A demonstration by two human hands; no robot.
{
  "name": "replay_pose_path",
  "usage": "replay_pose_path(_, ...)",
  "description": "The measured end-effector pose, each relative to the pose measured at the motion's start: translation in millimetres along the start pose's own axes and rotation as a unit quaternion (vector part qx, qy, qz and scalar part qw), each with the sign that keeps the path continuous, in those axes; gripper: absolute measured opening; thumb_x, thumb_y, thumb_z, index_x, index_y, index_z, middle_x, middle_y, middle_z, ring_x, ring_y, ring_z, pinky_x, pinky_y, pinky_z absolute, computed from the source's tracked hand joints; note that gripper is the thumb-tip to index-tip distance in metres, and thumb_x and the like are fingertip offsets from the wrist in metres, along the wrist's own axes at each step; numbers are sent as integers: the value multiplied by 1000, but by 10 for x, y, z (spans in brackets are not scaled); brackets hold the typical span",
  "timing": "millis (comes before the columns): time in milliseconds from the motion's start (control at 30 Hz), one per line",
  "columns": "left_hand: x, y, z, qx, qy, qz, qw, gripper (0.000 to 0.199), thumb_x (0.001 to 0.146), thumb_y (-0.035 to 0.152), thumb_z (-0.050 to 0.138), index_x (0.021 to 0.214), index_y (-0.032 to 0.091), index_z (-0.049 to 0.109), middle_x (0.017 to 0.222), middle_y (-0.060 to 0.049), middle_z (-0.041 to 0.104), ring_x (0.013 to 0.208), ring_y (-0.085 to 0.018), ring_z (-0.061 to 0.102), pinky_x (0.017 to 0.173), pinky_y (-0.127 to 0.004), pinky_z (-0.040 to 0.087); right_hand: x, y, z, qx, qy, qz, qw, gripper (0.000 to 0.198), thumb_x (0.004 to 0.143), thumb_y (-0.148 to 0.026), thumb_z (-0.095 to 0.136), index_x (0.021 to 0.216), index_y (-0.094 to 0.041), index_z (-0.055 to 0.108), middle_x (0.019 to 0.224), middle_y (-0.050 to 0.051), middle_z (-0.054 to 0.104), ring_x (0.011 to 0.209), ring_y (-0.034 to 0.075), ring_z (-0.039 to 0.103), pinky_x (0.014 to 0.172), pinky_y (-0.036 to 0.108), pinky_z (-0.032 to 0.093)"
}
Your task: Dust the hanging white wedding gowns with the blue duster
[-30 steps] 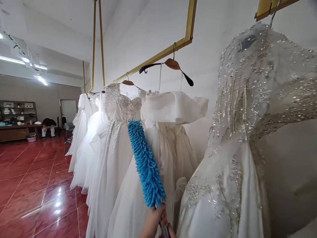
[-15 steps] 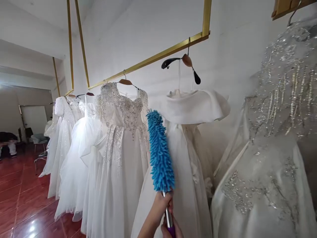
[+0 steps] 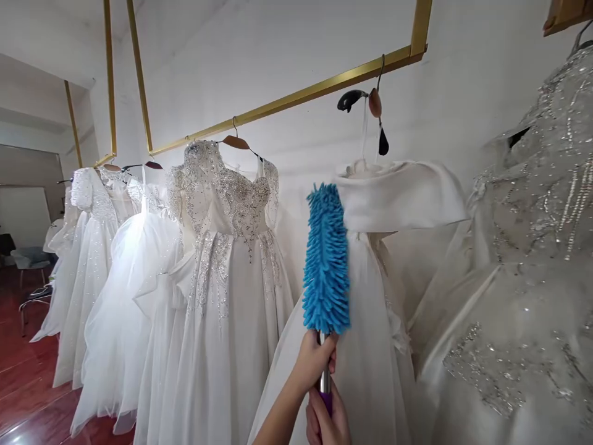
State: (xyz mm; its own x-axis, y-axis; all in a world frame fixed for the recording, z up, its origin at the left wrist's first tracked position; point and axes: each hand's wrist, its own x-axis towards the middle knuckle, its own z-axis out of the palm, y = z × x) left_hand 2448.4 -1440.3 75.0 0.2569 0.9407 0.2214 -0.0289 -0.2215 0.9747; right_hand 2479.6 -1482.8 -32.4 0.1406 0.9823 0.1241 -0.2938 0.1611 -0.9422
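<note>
Duster upright, both hands gripped the handle.
Left hand above right hand; light strokes suited the gown alongside.

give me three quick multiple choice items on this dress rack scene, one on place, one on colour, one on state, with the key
1. Where is the fluffy blue chenille duster head?
A. in front of the plain white off-shoulder gown
B. on the red tiled floor
C. hooked over the gold hanging rail

2. What colour is the lower end of the duster handle?
A. green
B. purple
C. black

3. How is the duster held?
A. one hand only
B. both hands on the handle, stacked
C. lying loose, no hand on it

Key: 1 A, the head stands upright against that gown's folded neckline. 2 B, purple shows below the metal shaft. 3 B, the left hand grips just under the head and the right hand holds lower down.
</note>
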Motion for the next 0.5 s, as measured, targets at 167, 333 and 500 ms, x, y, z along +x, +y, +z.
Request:
replay_pose_path(167, 270, -160, -265, -18, -23, 5, 1000, 37, 76, 53, 48, 59, 20, 42, 44, 8, 41, 31, -7, 38, 33, -19, 27, 207, -57, 158, -39, -6, -2, 999, 79, 69, -70, 45, 123, -13, 34, 37, -13, 34, 29, 3, 17, 26, 15, 15)
replay_pose_path(333, 586, 94, -328, -6, -97, 50, 994, 25, 81, 35, 43, 60, 20, 42, 49, 6, 44, 36, -7, 42, 39, -19, 33, 664, -45, 207, -21, 82, -75, 994, 70, 66, -65, 54, 118, -21, 42, 60, -2, 58, 34, 6, 35, 30, 19, 31)
replay_pose_path(500, 947, -142, -523, 23, -86, 26, 996, 20, 81, 36, 44, 69, 21, 42, 49, 6, 45, 34, -7, 39, 38, -19, 30, 1082, 320, 466, 79, 41, -18, 996, 68, 65, -63, 56, 114, -18, 39, 35, -13, 32, 27, 7, 23, 26, 19, 19)
